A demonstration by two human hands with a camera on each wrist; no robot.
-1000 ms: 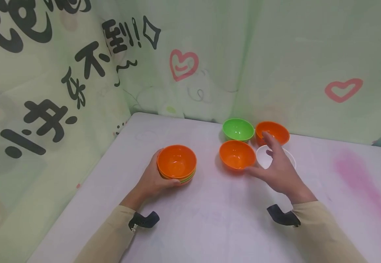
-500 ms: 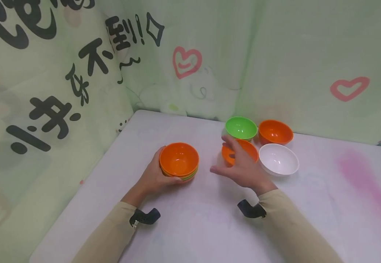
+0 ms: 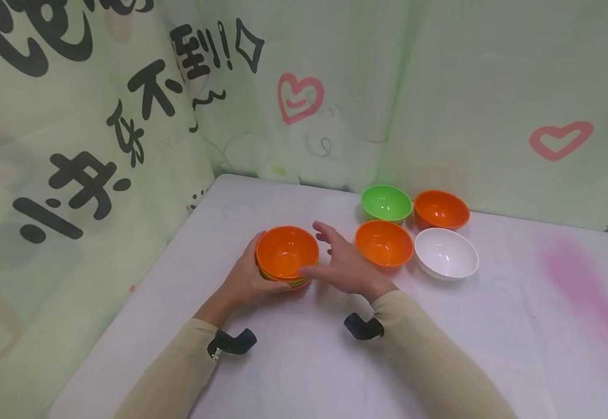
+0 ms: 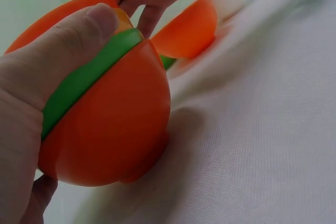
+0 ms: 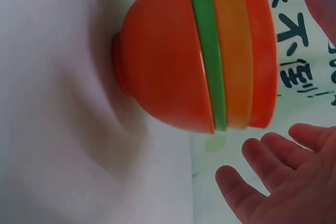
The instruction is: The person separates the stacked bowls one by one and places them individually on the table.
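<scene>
My left hand (image 3: pixel 246 276) grips a stack of nested bowls (image 3: pixel 287 253) from its left side, the thumb across the front near the rims. In the right wrist view the stack (image 5: pixel 168 56) shows an orange bowl at the bottom, then a green, a lighter orange and another orange one on top. Its foot is close over the white tabletop, with a shadow beside it. My right hand (image 3: pixel 351 270) is at the stack's right side, fingers spread and thumb apart, holding nothing. In the head view its thumb overlaps the top bowl's rim.
Right of the stack stand single bowls: an orange bowl (image 3: pixel 384 244), a green bowl (image 3: pixel 386 203) behind it, another orange bowl (image 3: pixel 441 209) at the back and a white bowl (image 3: pixel 446 254) in front of that. A printed curtain (image 3: pixel 440 87) borders the table (image 3: pixel 304 361) at the back and left.
My right hand has moved left, from over the white and orange bowls to beside the stack, uncovering those bowls. The left hand keeps its grip on the stack and has barely moved.
</scene>
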